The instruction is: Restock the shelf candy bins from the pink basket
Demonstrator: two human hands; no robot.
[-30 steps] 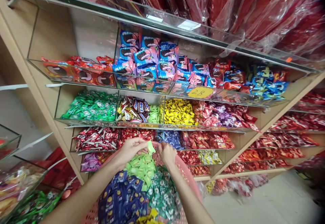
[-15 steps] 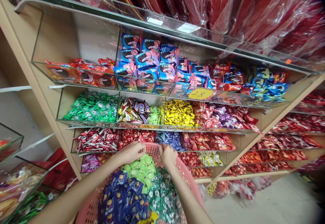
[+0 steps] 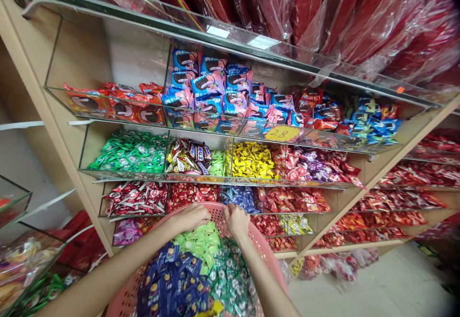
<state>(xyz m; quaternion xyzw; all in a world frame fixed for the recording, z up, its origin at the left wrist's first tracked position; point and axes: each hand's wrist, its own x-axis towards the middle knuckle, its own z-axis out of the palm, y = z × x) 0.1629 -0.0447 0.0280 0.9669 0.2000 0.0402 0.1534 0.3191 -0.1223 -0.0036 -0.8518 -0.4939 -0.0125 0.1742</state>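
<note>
A pink perforated plastic basket [image 3: 270, 255] sits low in the view, holding wrapped sweets sorted by colour. Light green packets [image 3: 201, 243] lie at its far side, dark blue packets [image 3: 174, 283] at the left, and shiny dark green ones [image 3: 233, 278] at the right. My left hand [image 3: 192, 216] is just inside the far rim, over the light green packets, its fingers bent inward; what is under them is hidden. My right hand [image 3: 237, 220] is closed at the far rim, its fingertips on the basket's edge. Yellow packets [image 3: 212, 309] show at the near side.
Ahead stands a wooden rack with glass-fronted shelves [image 3: 201, 179] of wrapped sweets and biscuits [image 3: 208, 84]. A yellow price tag [image 3: 282, 133] reads 28. Red plastic-wrapped goods [image 3: 273, 5] overhang the top. More bags [image 3: 341, 264] lie on the floor at the right.
My left hand has shifted slightly right and down, from the rim towards the light green packets, its fingers less tightly curled. My right hand stays at the rim.
</note>
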